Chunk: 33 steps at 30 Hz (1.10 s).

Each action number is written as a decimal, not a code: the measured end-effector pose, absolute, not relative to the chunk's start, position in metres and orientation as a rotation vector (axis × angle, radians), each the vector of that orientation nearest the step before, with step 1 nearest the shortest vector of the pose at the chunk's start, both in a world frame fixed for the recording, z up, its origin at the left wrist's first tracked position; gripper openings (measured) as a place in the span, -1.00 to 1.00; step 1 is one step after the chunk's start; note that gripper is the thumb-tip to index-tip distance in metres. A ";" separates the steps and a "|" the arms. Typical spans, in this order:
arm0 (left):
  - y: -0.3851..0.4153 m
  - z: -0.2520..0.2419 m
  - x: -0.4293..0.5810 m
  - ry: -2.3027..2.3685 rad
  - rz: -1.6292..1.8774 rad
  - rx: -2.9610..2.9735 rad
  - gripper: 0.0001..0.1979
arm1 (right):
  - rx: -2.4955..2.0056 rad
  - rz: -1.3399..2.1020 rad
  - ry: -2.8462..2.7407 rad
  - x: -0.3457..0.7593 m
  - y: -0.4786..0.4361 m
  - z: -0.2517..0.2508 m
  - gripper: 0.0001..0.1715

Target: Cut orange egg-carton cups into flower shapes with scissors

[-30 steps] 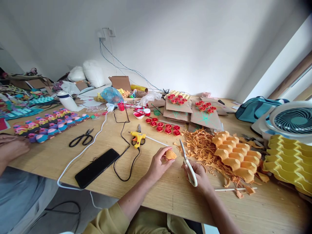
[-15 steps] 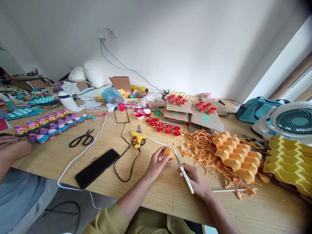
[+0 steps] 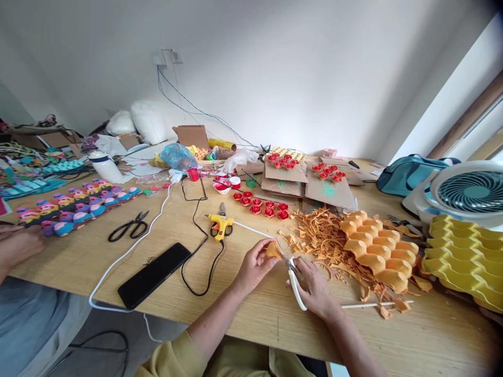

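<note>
Between the fingers of my left hand (image 3: pixel 254 266) is an orange egg-carton cup (image 3: pixel 273 250), held just above the table. My right hand (image 3: pixel 314 287) grips white-handled scissors (image 3: pixel 294 285), whose blades reach the cup's edge and whose handles are spread. Right of the cup lies a heap of orange carton scraps (image 3: pixel 318 233). Beside that heap sits an orange egg tray (image 3: pixel 377 246) with its bumps upward. Several red paper roses (image 3: pixel 269 211) stand on the table beyond my hands.
Left of my arms are a yellow glue gun (image 3: pixel 220 226), a black phone (image 3: pixel 154 275) and black scissors (image 3: pixel 129 227). At right stand a yellow egg tray (image 3: pixel 463 256) and a fan (image 3: pixel 473 191). A co-worker's hand (image 3: pixel 19 243) rests by painted carton pieces (image 3: pixel 78 207). Cardboard sheets (image 3: pixel 330 193) hold more roses.
The scissors' handles have spread apart and the blades have moved onto the orange cup. The cup has turned in my left hand. The view has shifted slightly.
</note>
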<state>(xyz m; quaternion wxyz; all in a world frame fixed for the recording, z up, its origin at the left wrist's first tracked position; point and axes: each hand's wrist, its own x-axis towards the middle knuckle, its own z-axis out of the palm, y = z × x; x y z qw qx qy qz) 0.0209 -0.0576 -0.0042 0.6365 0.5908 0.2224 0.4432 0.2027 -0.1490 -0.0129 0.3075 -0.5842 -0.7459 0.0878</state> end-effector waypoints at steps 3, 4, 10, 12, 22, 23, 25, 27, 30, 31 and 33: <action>-0.057 -0.006 0.021 0.477 1.013 1.413 -0.50 | -1.545 0.135 -1.993 0.203 -0.149 -0.012 -0.90; -0.057 -0.006 0.021 0.474 1.014 1.422 -0.50 | -1.545 0.108 -1.996 0.203 -0.150 -0.012 -0.89; -0.058 -0.004 0.018 0.476 1.000 1.429 -0.49 | -1.543 0.061 -2.003 0.202 -0.150 -0.008 -0.87; -0.057 -0.004 0.017 0.467 0.991 1.419 -0.48 | -1.534 0.084 -2.008 0.203 -0.150 -0.008 -0.84; -0.056 -0.002 0.016 0.425 0.931 1.345 -0.46 | -1.462 0.181 -2.010 0.202 -0.152 -0.007 -0.78; -0.056 -0.002 0.015 0.422 0.929 1.343 -0.46 | -1.455 0.184 -2.006 0.202 -0.152 -0.007 -0.77; -0.056 -0.001 0.015 0.418 0.929 1.338 -0.45 | -1.448 0.187 -1.996 0.202 -0.153 -0.008 -0.76; -0.056 -0.002 0.015 0.422 0.929 1.329 -0.44 | -1.447 0.190 -1.986 0.202 -0.153 -0.009 -0.76; -0.055 -0.002 0.015 0.422 0.917 1.305 -0.42 | -1.455 0.192 -1.981 0.203 -0.153 -0.012 -0.77; -0.055 -0.002 0.016 0.420 0.912 1.297 -0.42 | -1.460 0.189 -1.981 0.204 -0.153 -0.013 -0.77; -0.055 -0.001 0.015 0.420 0.910 1.289 -0.42 | -1.467 0.177 -1.982 0.204 -0.153 -0.014 -0.77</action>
